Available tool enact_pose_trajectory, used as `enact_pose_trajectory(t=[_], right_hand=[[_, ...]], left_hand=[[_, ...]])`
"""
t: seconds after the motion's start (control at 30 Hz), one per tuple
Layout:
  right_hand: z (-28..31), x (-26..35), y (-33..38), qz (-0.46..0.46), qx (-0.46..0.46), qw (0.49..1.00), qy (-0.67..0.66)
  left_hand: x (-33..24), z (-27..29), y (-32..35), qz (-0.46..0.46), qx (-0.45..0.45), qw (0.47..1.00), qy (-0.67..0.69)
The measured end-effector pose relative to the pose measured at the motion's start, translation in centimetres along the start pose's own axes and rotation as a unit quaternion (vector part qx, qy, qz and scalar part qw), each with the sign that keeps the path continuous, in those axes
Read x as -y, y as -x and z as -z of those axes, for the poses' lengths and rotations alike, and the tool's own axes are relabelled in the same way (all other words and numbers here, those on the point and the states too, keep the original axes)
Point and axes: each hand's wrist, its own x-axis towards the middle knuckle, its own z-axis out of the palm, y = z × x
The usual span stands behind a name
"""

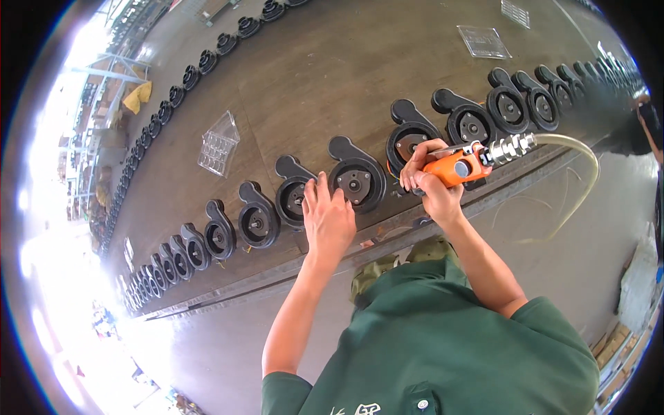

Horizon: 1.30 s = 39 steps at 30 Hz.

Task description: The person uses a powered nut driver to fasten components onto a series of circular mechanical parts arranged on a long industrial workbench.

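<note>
My left hand (pixel 328 220) lies open, fingers spread on a black pump housing (pixel 356 182) near the workbench's (pixel 304 83) front edge; my right hand (pixel 430 181) grips the orange pneumatic screwdriver (pixel 460 166) beside it

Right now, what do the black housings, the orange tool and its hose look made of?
Black housings: likely moulded plastic or painted cast metal, smooth with a dull sheen; cannot tell which. Their centre hubs look like bare grey metal. Orange tool in the right hand: glossy orange body, plastic or painted, with a bright ribbed metal fitting. Hose: pale, bending, probably flexible plastic or rubber.
</note>
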Motion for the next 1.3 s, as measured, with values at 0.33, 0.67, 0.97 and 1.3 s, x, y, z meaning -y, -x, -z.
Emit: enact_pose_trajectory(t=[0.33,0.67,0.97,1.3], right_hand=[[-3.2,0.3,-0.2,0.027,-0.085,0.996,0.028],[-5.1,-3.0,0.0,0.033,-0.09,0.993,0.07],[-6.2,-5.0,-1.9,0.03,-0.071,0.99,0.119],[-4.9,-6.6,-3.0,0.026,-0.019,0.988,0.152]], left_hand=[[4.5,0.3,-4.6,-0.158,0.034,0.985,0.063],[5.3,0.5,-5.3,-0.14,0.068,0.984,0.085],[3.1,0.4,-4.1,-0.044,0.053,0.995,0.069],[2.1,-1.3,-4.2,-0.018,0.057,0.998,-0.018]])
